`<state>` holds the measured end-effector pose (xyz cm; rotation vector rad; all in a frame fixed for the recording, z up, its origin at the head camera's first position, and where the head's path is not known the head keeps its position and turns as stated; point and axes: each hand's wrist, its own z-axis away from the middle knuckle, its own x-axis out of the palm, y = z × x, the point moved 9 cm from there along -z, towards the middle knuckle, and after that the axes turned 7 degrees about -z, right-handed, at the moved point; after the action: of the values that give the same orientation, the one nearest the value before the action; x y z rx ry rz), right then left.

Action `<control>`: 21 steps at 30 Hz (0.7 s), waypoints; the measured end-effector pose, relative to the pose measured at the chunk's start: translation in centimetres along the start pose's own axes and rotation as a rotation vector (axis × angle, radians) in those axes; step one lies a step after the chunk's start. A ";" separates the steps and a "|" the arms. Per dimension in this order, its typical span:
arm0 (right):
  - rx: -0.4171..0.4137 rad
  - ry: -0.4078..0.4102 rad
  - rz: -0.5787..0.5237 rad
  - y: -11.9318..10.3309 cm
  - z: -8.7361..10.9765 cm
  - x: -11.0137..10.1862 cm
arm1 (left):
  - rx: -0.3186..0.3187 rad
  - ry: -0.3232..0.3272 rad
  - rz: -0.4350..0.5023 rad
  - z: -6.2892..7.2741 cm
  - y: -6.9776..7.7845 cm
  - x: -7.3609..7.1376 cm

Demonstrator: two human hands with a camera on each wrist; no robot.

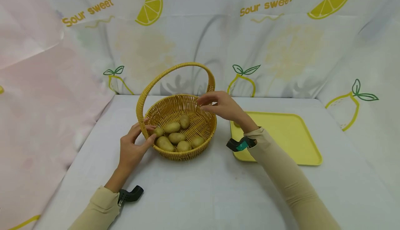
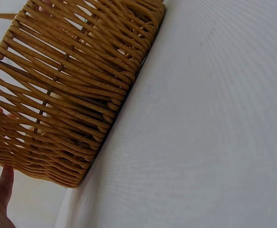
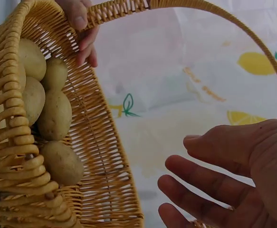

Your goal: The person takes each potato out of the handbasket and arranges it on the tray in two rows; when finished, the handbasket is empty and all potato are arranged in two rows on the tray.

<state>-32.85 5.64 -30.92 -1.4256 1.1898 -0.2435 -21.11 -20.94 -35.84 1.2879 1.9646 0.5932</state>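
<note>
A round wicker basket (image 1: 179,155) with a tall arched handle stands on the table. Several potatoes (image 1: 172,127) lie inside, mostly toward its near left side; in the right wrist view, potatoes (image 3: 62,163) show past the woven rim. My left hand (image 1: 132,150) grips the basket at the left foot of the handle, thumb and fingers around the rim. Over the basket's right side hovers my right hand (image 1: 222,105), near the handle's other foot. Its fingers (image 3: 207,178) are loosely bent, with nothing between them.
To the right of the basket lies a yellow rectangular tray (image 1: 287,139), partly covered by my right forearm. A small rounded thing (image 1: 236,124) shows at its left edge beside my wrist. Behind the table hangs a white cloth (image 1: 187,32) printed with lemons.
</note>
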 end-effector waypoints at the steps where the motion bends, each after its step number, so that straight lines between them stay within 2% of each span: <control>1: 0.001 -0.034 0.001 0.0 -0.6 0.5 | 0.000 0.000 0.001 0.0 0.0 0.0; 4: 0.002 -0.109 -0.016 0.2 -2.2 1.8 | 0.000 -0.003 0.001 0.0 0.0 0.1; 8: 0.030 -0.171 -0.107 1.0 -4.1 3.1 | 0.002 -0.008 0.000 -0.2 0.0 0.2; 13: 0.089 -0.246 -0.187 2.8 -5.6 4.9 | 0.011 -0.008 -0.006 -0.3 0.1 0.2; 21: 0.157 -0.303 -0.159 4.8 -7.2 7.5 | 0.005 -0.008 -0.022 -0.1 0.2 -0.1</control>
<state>-37.17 -3.37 -36.47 -1.3646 0.7958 -0.2166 -21.00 -20.93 -35.62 1.2678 1.9727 0.5717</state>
